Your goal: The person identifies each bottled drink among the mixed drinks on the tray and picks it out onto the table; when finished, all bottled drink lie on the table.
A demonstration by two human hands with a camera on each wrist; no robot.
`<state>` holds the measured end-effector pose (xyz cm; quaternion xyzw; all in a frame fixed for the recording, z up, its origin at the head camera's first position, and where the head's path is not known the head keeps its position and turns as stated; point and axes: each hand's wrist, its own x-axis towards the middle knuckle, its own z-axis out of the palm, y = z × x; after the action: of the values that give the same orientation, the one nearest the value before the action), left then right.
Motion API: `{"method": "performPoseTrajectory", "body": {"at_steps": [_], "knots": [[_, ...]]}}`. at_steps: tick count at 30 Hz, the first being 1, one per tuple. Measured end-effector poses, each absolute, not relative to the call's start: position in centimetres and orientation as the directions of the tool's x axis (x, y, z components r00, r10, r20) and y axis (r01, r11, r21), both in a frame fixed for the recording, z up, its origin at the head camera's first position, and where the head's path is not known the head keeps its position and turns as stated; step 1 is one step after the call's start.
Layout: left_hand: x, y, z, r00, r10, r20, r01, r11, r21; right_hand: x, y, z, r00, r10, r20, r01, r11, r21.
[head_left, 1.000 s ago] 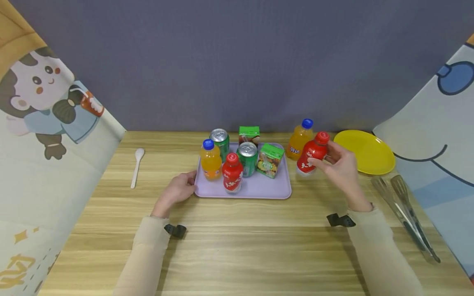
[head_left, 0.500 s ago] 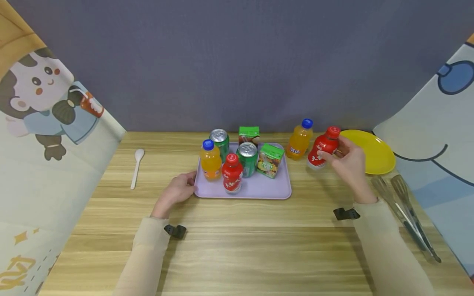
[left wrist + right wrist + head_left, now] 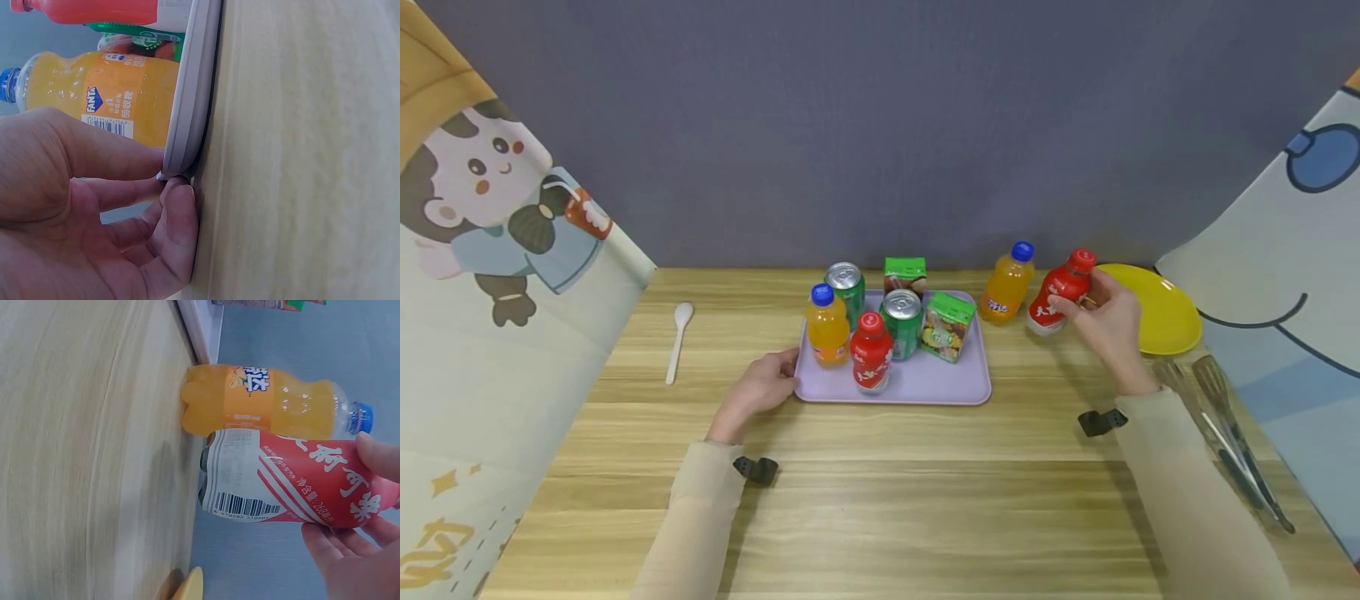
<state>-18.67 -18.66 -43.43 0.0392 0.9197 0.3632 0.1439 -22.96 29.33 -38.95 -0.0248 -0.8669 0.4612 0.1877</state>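
My right hand grips a red cola bottle by its upper part, thumb on one side and fingers on the other. In the right wrist view the cola bottle is held just over the table, close beside an orange Fanta bottle with a blue cap. At the lilac tray's left edge, my left hand pinches the rim. The left wrist view shows the thumb at the top of the rim and curled fingers below. On the tray stand another Fanta bottle, a red bottle, green cans and a juice carton.
A second carton stands at the tray's back edge. Behind my right hand lies a yellow plate, with metal tongs nearer the table's right edge. A white spoon lies far left. A grey partition closes off the back.
My right hand has carried the red cola bottle right and slightly back, away from the Fanta bottle beside the tray and toward the yellow plate. The left hand and tray have stayed put.
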Motion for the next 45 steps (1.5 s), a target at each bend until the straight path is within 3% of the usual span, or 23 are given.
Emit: {"method": "performPoseTrajectory", "body": {"at_steps": [24, 45], "knots": [[-18.7, -18.6, -43.3, -0.955, 0.165, -0.247, -0.046, 0.74, 0.671, -25.8, 29.9, -41.0, -0.938, 0.226, 0.262, -0.103, 0.539, -0.836], [-18.7, -18.5, -43.4, -0.956, 0.157, -0.249, -0.051, 0.745, 0.665, -25.6, 30.1, -41.3, -0.954, 0.234, 0.185, -0.053, 0.476, -0.878]]}}
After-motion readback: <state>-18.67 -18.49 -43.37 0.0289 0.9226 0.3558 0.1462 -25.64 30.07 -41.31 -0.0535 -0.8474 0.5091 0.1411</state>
